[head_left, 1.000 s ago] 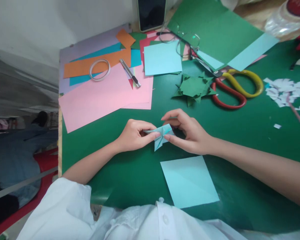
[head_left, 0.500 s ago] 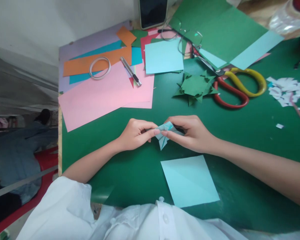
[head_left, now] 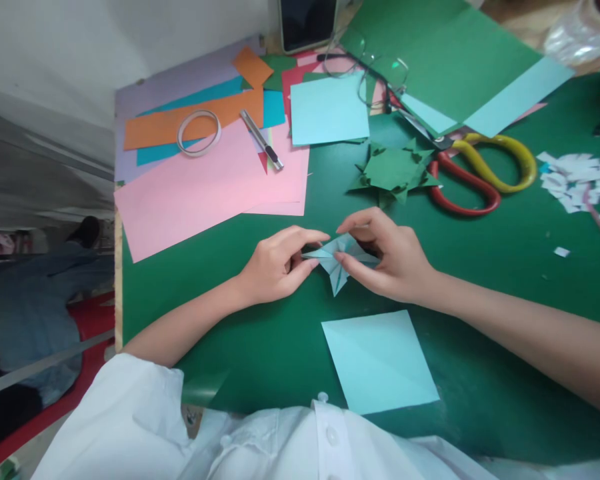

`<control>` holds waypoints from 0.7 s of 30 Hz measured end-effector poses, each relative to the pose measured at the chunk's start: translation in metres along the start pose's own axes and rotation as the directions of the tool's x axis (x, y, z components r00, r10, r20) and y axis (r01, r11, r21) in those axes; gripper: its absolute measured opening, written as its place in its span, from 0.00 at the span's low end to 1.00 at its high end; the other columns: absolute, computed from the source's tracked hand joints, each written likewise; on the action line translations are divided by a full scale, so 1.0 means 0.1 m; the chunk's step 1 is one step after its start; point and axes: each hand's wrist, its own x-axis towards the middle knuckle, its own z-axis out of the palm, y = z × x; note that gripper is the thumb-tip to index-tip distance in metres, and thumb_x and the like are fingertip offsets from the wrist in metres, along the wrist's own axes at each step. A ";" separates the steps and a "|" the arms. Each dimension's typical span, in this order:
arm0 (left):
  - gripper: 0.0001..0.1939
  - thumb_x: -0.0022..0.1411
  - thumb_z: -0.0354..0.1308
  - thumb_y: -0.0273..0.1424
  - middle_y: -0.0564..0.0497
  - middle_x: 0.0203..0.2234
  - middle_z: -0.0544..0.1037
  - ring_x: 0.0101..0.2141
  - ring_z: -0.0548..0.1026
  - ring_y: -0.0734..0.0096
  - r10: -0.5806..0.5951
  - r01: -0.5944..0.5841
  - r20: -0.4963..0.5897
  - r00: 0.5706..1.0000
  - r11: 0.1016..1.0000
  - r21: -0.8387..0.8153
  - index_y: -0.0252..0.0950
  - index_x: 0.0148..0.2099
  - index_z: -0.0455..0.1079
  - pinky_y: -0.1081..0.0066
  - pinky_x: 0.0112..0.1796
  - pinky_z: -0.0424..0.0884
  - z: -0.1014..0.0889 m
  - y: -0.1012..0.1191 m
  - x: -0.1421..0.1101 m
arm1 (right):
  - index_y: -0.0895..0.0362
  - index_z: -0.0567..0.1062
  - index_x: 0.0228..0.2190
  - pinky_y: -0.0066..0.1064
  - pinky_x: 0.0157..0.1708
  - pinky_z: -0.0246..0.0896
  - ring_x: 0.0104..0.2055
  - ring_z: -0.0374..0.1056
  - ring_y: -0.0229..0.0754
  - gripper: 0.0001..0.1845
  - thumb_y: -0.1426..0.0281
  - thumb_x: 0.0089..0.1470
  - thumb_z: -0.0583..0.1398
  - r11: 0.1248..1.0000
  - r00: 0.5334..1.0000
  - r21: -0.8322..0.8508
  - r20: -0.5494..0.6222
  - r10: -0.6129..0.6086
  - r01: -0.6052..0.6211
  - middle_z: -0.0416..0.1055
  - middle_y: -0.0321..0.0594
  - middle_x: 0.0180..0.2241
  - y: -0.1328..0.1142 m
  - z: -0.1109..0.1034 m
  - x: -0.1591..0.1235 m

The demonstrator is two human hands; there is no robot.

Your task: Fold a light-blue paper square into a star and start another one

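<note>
A small light blue folded paper (head_left: 344,248), star-like with pointed flaps and creases, is between my two hands over the green table. My left hand (head_left: 283,263) has its thumb and curled fingers around the paper's left point, the index finger stretched above it. My right hand (head_left: 393,260) presses its thumb on the paper's middle, while its index finger arches over the far side; the other fingers are partly hidden behind. Closer to my body lies a flat light blue paper square (head_left: 383,363). A green folded paper star (head_left: 393,170) rests beyond my right hand.
Scissors (head_left: 465,183) with red and yellow handles lie beside the green star. A utility knife (head_left: 263,141) and a tape roll (head_left: 199,133) sit on coloured sheets at the far left. Glasses (head_left: 400,83) and a large green sheet (head_left: 445,60) are behind; white paper scraps (head_left: 575,177) lie right.
The folded paper has been spread wider, and its points now show more. My hands have moved slightly apart, and both index fingers have lifted off its surface.
</note>
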 end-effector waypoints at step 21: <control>0.04 0.64 0.57 0.30 0.51 0.35 0.76 0.35 0.74 0.73 0.136 -0.111 -0.022 0.990 0.882 0.458 0.36 0.41 0.71 0.73 0.38 0.71 0.07 -0.01 -0.05 | 0.57 0.72 0.38 0.36 0.40 0.57 0.44 0.63 0.45 0.07 0.67 0.61 0.57 0.680 0.884 -0.571 0.219 -0.414 0.460 0.72 0.44 0.39 0.10 -0.04 0.03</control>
